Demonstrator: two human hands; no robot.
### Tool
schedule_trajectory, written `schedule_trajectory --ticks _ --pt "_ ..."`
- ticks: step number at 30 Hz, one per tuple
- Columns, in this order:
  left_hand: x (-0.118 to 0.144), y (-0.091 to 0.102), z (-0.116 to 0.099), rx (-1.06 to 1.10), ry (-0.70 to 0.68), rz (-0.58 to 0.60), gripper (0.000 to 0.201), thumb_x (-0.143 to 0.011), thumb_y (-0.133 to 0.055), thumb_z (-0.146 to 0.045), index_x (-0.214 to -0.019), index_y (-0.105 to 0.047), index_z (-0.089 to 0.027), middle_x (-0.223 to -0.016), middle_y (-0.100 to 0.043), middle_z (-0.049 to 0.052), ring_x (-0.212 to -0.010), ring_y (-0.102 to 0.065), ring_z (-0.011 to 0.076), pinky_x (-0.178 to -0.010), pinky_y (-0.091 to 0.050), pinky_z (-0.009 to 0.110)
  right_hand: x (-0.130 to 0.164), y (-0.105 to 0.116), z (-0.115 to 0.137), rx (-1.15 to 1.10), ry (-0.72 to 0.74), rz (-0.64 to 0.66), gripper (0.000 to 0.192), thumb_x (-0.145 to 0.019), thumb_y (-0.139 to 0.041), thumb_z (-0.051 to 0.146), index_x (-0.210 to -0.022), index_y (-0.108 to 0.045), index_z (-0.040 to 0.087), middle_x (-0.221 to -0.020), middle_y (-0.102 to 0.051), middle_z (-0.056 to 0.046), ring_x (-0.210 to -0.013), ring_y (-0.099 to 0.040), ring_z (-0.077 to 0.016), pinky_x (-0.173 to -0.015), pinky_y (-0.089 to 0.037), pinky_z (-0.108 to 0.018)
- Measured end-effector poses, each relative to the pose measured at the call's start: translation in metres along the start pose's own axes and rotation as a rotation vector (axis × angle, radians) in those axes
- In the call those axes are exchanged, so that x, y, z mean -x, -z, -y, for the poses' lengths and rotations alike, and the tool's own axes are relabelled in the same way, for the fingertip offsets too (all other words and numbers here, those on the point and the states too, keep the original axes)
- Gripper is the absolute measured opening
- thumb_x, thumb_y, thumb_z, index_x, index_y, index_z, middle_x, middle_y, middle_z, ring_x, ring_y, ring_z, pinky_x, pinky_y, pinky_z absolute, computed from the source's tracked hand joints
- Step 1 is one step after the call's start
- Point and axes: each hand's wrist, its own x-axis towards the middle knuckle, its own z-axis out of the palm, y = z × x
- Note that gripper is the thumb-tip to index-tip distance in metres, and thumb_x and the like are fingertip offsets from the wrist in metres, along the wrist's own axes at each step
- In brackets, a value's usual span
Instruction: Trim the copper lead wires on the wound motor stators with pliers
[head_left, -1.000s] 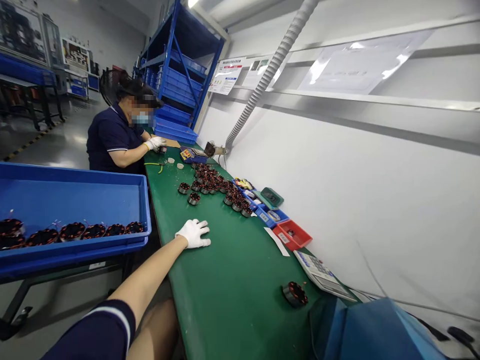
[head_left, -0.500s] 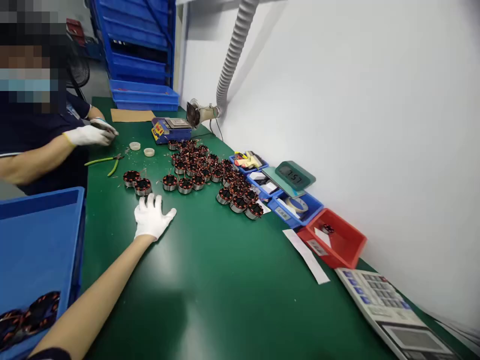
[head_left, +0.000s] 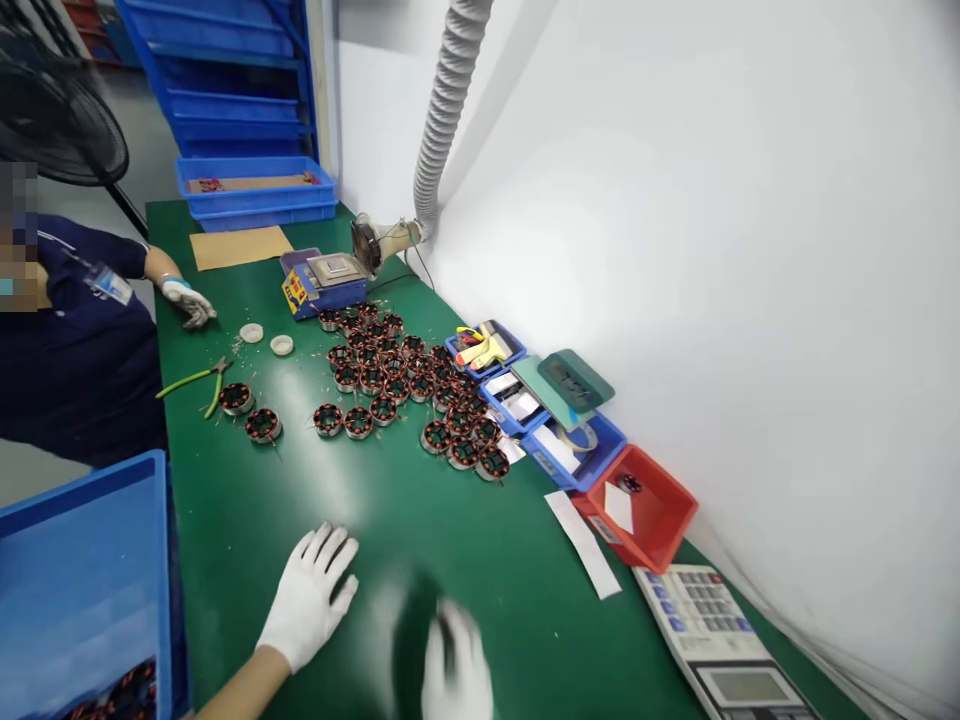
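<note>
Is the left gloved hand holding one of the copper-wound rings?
No, the left hand is spread palm down over the green table, and the nearest copper-wound rings lie apart from it.

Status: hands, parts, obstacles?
Left hand open, fingers spread; right hand blurred, grip unclear. Wire-wound rings clustered ahead, untouched by either hand. Pliers beside two outlying rings.

a fan (head_left: 64,115) stands beyond a co-worker (head_left: 82,370) at left; a ribbed gray hose (head_left: 448,100) runs down along the white wall (head_left: 750,250), and, at right, a calculator (head_left: 712,625) lies just beside a red bin (head_left: 666,505), near a paper strip (head_left: 583,545).
</note>
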Motion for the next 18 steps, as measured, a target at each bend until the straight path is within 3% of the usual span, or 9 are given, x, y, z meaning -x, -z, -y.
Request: schedule_trajectory --ticks 2,5,8,12,18 --pt "-0.004 -0.002 0.003 0.005 -0.007 0.003 0.038 -0.087 -0.049 -0.033 -0.123 -0.06 -0.027 -0.13 -0.059 0.004 -0.122 -0.051 0.0293 -0.103 -0.04 0.046 -0.06 -0.004 0.015 0.03 -0.084 0.004 0.033 -0.091 -0.055 0.033 -0.122 -0.053 0.02 -0.126 -0.056 -0.009 -0.103 -0.06 -0.0223 -0.084 -0.053 -0.042" --pt "-0.006 -0.004 0.006 0.009 -0.008 0.013 0.04 -0.087 -0.048 -0.035 -0.124 -0.059 -0.027 -0.13 -0.058 0.005 -0.121 -0.053 0.0297 -0.101 -0.042 0.046 -0.157 -0.007 0.031 0.112 -0.18 0.043 0.054 -0.091 -0.049 0.05 -0.135 -0.041 0.021 -0.144 -0.037 -0.015 -0.115 -0.053 -0.0281 -0.09 -0.049 -0.045" --pt "-0.005 -0.004 0.006 0.004 0.005 0.03 0.042 -0.086 -0.048 -0.036 -0.127 -0.057 -0.029 -0.131 -0.057 0.004 -0.123 -0.051 0.0288 -0.102 -0.041 0.045 -0.223 -0.009 0.043 0.185 -0.212 0.208 0.049 -0.089 -0.054 0.047 -0.131 -0.046 0.023 -0.139 -0.044 -0.011 -0.111 -0.055 -0.0267 -0.088 -0.05 -0.047" --pt "-0.004 -0.004 0.004 -0.014 0.011 0.052 0.045 -0.086 -0.049 -0.035 -0.131 -0.053 -0.03 -0.134 -0.055 0.002 -0.125 -0.048 0.0275 -0.104 -0.038 0.044 -0.251 -0.013 0.054 0.291 -0.284 0.398 0.041 -0.089 -0.057 0.041 -0.125 -0.051 0.02 -0.128 -0.054 -0.009 -0.107 -0.057 -0.0254 -0.089 -0.049 -0.048" --pt "0.0 -0.015 0.008 -0.026 -0.014 0.037 0.047 -0.089 -0.049 -0.039 -0.134 -0.048 -0.029 -0.136 -0.053 0.002 -0.126 -0.045 0.0273 -0.107 -0.03 0.043 -0.259 -0.022 0.059 0.387 -0.375 0.492 0.042 -0.089 -0.057 0.041 -0.125 -0.051 0.02 -0.132 -0.051 -0.01 -0.112 -0.055 -0.027 -0.092 -0.046 -0.051"
